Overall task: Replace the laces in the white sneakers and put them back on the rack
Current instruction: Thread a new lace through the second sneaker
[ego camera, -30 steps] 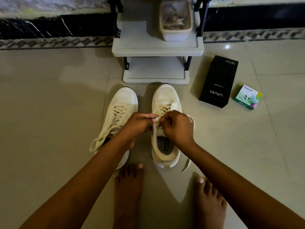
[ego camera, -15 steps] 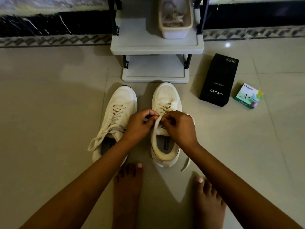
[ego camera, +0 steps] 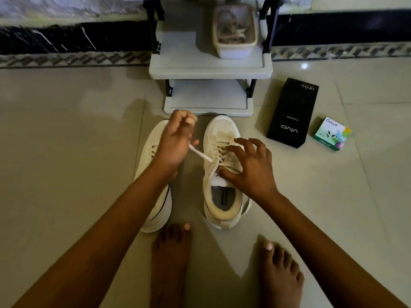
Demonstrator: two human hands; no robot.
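Two white sneakers stand side by side on the tiled floor in front of a grey shoe rack (ego camera: 210, 68). My left hand (ego camera: 175, 141) is raised over the left sneaker (ego camera: 153, 181) and grips a white lace (ego camera: 201, 154), which runs taut down to the eyelets of the right sneaker (ego camera: 222, 170). My right hand (ego camera: 249, 167) lies on the right sneaker's laced tongue with its fingers spread, thumb against the upper edge of the tongue. The left sneaker is largely hidden under my left forearm.
A beige tub (ego camera: 234, 30) with loose laces sits on the rack's upper shelf. A black phone box (ego camera: 292, 113) and a small green box (ego camera: 332, 134) lie on the floor to the right. My bare feet (ego camera: 171, 258) are just behind the sneakers.
My left hand has pulled the lace up and away to the left, drawing it taut. My right hand has let go of the lace and spread over the right sneaker's tongue.
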